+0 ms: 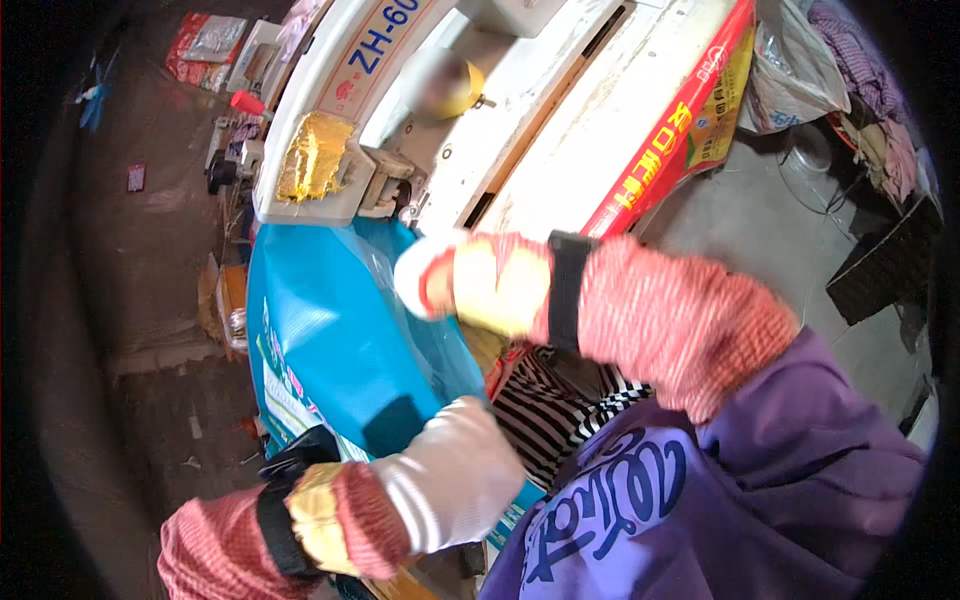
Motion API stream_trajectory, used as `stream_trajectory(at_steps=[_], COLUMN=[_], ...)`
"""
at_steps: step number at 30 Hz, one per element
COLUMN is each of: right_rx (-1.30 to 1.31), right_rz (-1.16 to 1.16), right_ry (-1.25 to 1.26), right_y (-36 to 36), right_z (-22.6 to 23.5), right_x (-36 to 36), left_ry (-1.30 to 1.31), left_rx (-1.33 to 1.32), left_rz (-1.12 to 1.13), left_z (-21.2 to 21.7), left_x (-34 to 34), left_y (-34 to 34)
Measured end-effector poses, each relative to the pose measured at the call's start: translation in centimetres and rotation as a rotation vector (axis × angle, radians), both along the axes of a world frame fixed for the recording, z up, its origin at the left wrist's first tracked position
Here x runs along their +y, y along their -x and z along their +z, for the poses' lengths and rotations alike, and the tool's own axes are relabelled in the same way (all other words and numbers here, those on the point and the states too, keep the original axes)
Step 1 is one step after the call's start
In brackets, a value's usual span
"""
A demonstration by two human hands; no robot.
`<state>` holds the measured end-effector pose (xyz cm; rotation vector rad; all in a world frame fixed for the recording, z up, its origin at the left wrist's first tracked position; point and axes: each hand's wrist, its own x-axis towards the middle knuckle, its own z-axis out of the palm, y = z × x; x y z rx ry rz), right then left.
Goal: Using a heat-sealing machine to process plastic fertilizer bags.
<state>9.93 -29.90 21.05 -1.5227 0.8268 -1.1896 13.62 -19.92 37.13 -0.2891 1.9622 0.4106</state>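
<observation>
A large blue printed plastic bag (325,310) hangs over the near side of a white sewing machine (400,170), its upper end under the machine's head. My left hand (460,470), in a white glove, is closed at the bag's near edge; its fingertips are hidden behind the glove. Higher up, my right hand (428,278), also white-gloved, is at the bag's right edge beside the machine. Motion smears it, and its fingers do not show.
A red-and-yellow printed sack (650,165) lies along the machine bed's right edge. Behind it are a white plastic bag (790,85) and piled cloth (870,70). A dark crate (885,265) stands at right. Small packets (215,45) lie at the far left.
</observation>
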Motion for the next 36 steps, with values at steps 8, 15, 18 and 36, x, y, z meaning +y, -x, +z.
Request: stream_trajectory(at_steps=[8,15,18,36], right_rx=[0.852,0.976,0.989,1.053], right_rz=[-0.154,0.095,0.324,0.292], right_ry=[0.24,0.13,0.194,0.16], right_y=[-7.6,-9.8,-10.6,-11.6], right_z=[-2.6,-3.1,-2.5,-2.4], right_x=[-2.1,-3.8,-4.5,-5.0], left_ry=[0.147,0.326,0.235,0.449], left_rx=[-0.274,-0.346,-0.132,-0.046], left_rz=[0.267,0.101,-0.046,0.307], left_z=[-0.8,5.9,3.3,1.8], left_x=[-7.3,-7.7,-4.2,-1.5], left_y=[-0.1,-2.8,-2.9,-1.2])
